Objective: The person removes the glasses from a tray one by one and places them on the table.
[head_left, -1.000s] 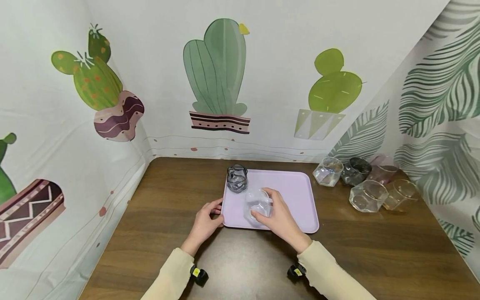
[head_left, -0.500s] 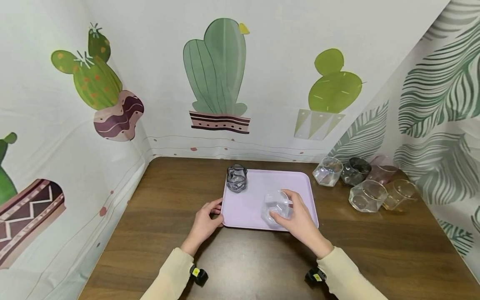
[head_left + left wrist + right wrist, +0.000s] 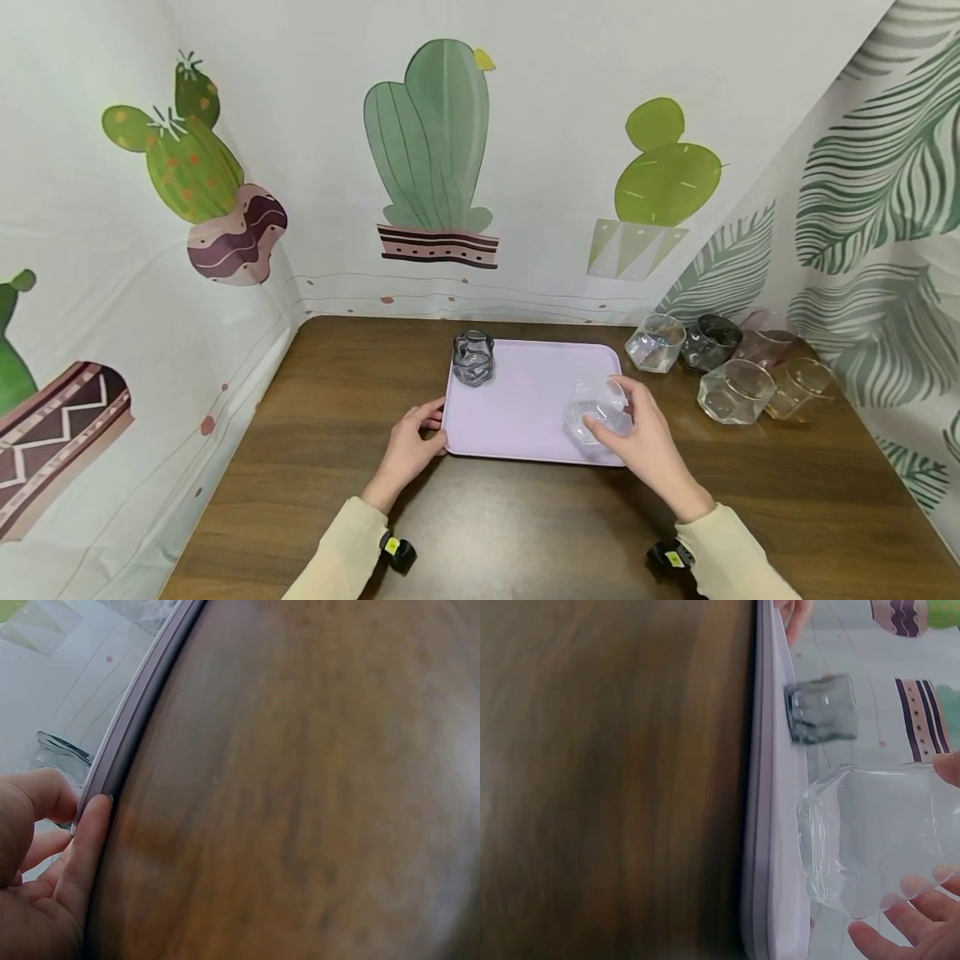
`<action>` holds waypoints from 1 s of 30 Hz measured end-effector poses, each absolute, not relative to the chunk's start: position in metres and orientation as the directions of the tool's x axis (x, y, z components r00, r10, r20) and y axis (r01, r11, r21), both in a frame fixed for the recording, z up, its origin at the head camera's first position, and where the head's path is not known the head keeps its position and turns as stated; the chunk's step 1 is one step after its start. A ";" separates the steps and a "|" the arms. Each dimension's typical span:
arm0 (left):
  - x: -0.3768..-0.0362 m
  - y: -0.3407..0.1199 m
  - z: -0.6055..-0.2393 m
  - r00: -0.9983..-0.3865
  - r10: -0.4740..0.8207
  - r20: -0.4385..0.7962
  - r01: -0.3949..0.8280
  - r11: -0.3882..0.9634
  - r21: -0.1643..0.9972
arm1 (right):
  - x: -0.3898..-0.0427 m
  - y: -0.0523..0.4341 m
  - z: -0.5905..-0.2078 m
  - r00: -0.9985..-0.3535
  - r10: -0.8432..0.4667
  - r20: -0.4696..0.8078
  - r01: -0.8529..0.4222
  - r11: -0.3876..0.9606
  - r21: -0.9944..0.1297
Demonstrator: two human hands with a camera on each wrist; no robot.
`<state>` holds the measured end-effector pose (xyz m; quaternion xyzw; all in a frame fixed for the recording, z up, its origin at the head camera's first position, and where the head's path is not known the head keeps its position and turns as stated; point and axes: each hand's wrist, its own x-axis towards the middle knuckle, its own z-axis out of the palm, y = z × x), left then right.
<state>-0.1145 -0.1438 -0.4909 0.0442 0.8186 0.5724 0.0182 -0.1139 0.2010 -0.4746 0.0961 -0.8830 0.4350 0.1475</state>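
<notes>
My right hand (image 3: pixel 647 433) grips a clear faceted glass (image 3: pixel 587 418) over the right part of a lilac tray (image 3: pixel 517 408). In the right wrist view the glass's thick base (image 3: pixel 814 840) is close to the tray's surface; I cannot tell whether they touch. My left hand (image 3: pixel 411 437) pinches the tray's left edge. The left wrist view shows its rim (image 3: pixel 135 712) between thumb and fingers. A smoky grey wavy glass (image 3: pixel 473 358) stands upright in the tray's back left corner.
Right of the tray several glasses stand close together: clear ones (image 3: pixel 656 343) (image 3: pixel 737 392), a dark grey one (image 3: pixel 711 343), a pinkish one (image 3: pixel 763 340) and an amber one (image 3: pixel 801 390). Behind the brown wooden table (image 3: pixel 360 358) hangs a white cactus-print cloth (image 3: pixel 540 167).
My right hand has carried the clear glass rightward, from the tray's middle toward its right side. The left hand, the tray and the grey glass have stayed in place.
</notes>
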 end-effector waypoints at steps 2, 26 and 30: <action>-0.114 -0.144 -0.491 -0.996 0.092 0.016 0.046 0.338 0.940 | -0.114 0.208 -0.473 -0.941 -0.026 0.338 -0.281 0.616 -0.736; -0.115 -0.144 -0.492 -0.996 0.087 0.020 0.048 0.340 0.939 | -0.124 0.276 -0.474 -0.928 0.202 0.314 -0.112 0.652 -0.750; -0.115 -0.144 -0.493 -0.996 0.091 0.022 0.052 0.338 0.940 | -0.126 0.279 -0.477 -0.929 0.221 0.296 -0.087 0.649 -0.756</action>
